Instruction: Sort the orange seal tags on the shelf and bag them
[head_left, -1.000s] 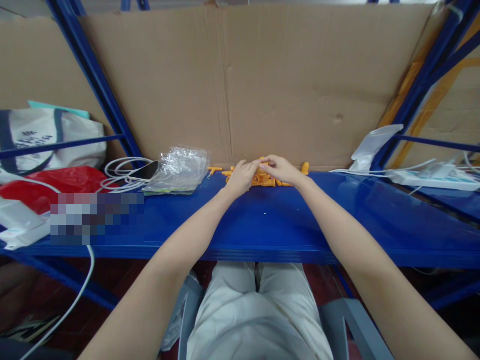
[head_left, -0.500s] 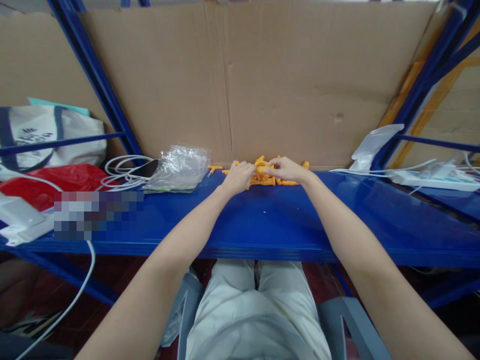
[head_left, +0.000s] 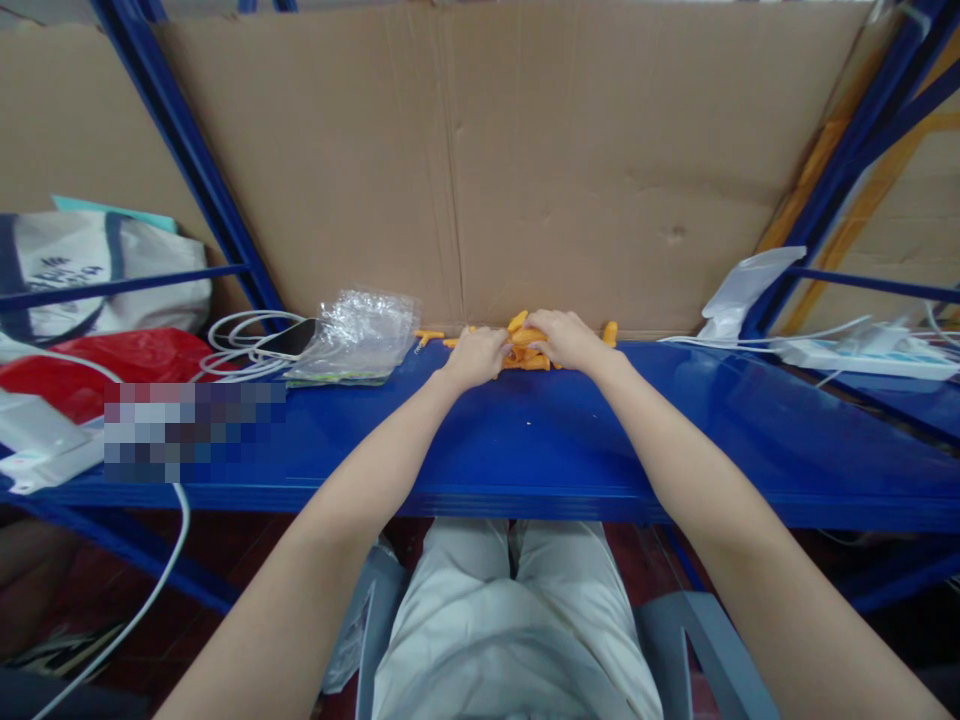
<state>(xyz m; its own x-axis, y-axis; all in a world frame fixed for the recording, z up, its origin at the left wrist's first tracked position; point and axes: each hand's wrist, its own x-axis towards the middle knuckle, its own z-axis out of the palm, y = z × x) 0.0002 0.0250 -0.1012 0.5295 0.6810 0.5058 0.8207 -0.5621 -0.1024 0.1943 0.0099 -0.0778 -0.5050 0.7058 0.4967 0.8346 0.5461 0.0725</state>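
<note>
A heap of small orange plastic pieces [head_left: 525, 352] lies at the back of the blue shelf [head_left: 540, 440], against a cardboard wall. My left hand [head_left: 474, 355] rests on the heap's left side with its fingers curled onto the pieces. My right hand [head_left: 564, 338] lies over the heap's right side, fingers bent down around an orange piece [head_left: 520, 332] held between both hands. A few loose orange pieces [head_left: 431, 336] lie just left of the heap, and one [head_left: 610, 332] stands to the right.
A crumpled clear plastic bag [head_left: 358, 338] and a phone with coiled white cable [head_left: 259, 343] lie left of the heap. Further left are a red bag [head_left: 112, 362] and a white tote [head_left: 90, 270]. A white power strip [head_left: 862, 355] sits at right.
Both hands have stayed at the orange heap, working the pieces; my right hand has closed lower over the pile and my left has drawn in beside it.
</note>
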